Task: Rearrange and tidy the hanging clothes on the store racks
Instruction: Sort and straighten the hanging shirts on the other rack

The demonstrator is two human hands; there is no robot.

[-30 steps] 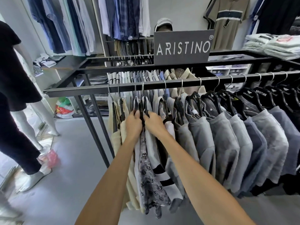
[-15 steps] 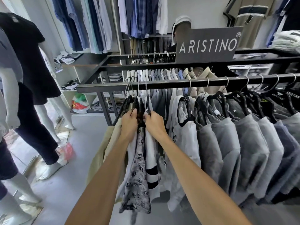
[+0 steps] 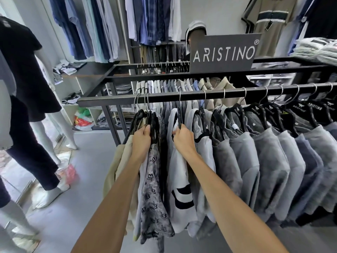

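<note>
A black rail [image 3: 113, 100] carries a row of shirts on black hangers. My left hand [image 3: 141, 141] grips a bunch of hangers at the rail's left end, holding beige shirts [image 3: 120, 161] and a grey patterned shirt [image 3: 155, 194]. My right hand [image 3: 183, 138] grips the hanger of a white shirt with black stripes [image 3: 179, 179], a little to the right. A narrow gap lies between the two. Grey and blue shirts [image 3: 273, 161] hang spaced out along the rail to the right.
Mannequins in dark clothes [image 3: 23, 73] stand at the left on the grey floor [image 3: 87, 161]. An ARISTINO sign [image 3: 224, 52] sits on the rack's upper bar. Shirts hang on the back wall [image 3: 102, 28], and folded clothes [image 3: 317, 50] lie at the top right.
My hands were together on adjacent hangers. Now they are apart: the right hand has slid the white striped shirt to the right, opening a gap from the left bunch.
</note>
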